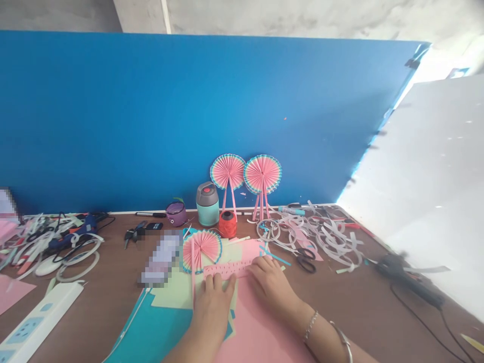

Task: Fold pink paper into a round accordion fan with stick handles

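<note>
Pink speckled strip (223, 269) lies crosswise under the fingertips of both hands; its right end runs beneath the right fingers and cannot be seen. Left hand (212, 310): fingers a little parted, thumb off to one side, tips laid on the strip's near edge, no pinch visible. Right hand (274, 287): fingers close together, bent over the strip's right end, tips partly hidden; cannot tell whether they grip it or only press. Both forearms are cut off by the lower edge; two bracelets on the right one. Beneath the fingers, a pink sheet (260, 327), its outline partly covered by the right hand and arm. Left of the left fingers, pale green paper (172, 297) over a teal sheet (151, 327), which leaves the frame below. Just beyond the left fingertips, a pleated fan (212, 245) lies flat; its long pink stick runs down toward the left hand, lower end hard to follow. Farther left, a pixelated object (162, 257), unreadable. Beyond the right fingers, scissors (306, 259), blades lost among tangled white strips (336, 242). Straight ahead of the fingers, a red container (227, 227) partly blocks the sticks of one standing fan (228, 171). Far right of the right fingers, a dark corded tool (410, 282), too blurred to identify.
</note>
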`<state>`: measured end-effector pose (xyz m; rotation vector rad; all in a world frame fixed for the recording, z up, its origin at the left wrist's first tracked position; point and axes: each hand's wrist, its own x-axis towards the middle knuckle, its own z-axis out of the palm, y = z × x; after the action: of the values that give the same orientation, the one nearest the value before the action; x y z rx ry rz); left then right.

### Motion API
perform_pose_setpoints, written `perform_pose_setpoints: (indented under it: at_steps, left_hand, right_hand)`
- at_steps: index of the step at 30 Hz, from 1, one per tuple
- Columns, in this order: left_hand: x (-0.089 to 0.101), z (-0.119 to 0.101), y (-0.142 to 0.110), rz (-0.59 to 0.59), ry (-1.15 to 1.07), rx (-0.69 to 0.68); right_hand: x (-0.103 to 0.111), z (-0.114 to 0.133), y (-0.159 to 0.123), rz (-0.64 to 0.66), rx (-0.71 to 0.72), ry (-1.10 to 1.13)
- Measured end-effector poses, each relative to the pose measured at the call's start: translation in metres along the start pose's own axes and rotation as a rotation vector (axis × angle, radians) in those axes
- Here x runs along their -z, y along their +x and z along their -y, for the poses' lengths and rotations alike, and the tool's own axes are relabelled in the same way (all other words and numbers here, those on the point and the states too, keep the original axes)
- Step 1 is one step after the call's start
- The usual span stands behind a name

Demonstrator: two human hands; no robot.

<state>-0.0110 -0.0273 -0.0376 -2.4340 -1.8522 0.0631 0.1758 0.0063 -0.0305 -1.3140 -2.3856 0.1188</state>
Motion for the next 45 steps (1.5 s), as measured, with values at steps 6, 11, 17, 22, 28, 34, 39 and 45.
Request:
perform_pose_setpoints:
  at_steps: [6, 11, 17, 22, 28, 34, 39, 45]
  left_hand:
    - [-0.004, -0.002, 0.0, -0.018, 0.028, -0.028]
    - [-0.001, -0.003, 0.001, 0.018, 0.025, -0.016]
    - [-0.002, -0.003, 0.001, 0.008, 0.005, -0.029]
    - [-0.009, -0.004, 0.002, -0.044, 0.077, 0.038]
    - [-0.014, 0.001, -0.002, -0.084, 0.109, 0.049]
    - [-0.026, 0.009, -0.004, -0.202, 0.111, 0.003]
    - [-0.018, 0.009, 0.0, -0.162, 0.073, 0.001]
    - [-0.001, 0.006, 0.004, -0.042, 0.007, -0.038]
  right_hand:
    - [-0.01, 0.003, 0.006, 0.062, -0.066, 0.084]
    - [-0.014, 0.0, 0.008, 0.032, -0.128, 0.037]
    - [-0.017, -0.007, 0.005, 0.052, -0.233, -0.092]
    - [-0.015, -0.013, -0.002, 0.115, -0.256, -0.314]
    - [-0.001, -0.011, -0.003, 0.17, -0.371, -0.422]
    - [0.01, -0.026, -0.007, 0.08, -0.461, -0.496]
    - [0.015, -0.019, -0.003, -0.076, -0.208, -0.284]
    - [-0.003, -0.004, 0.003, 0.084, 0.108, -0.195]
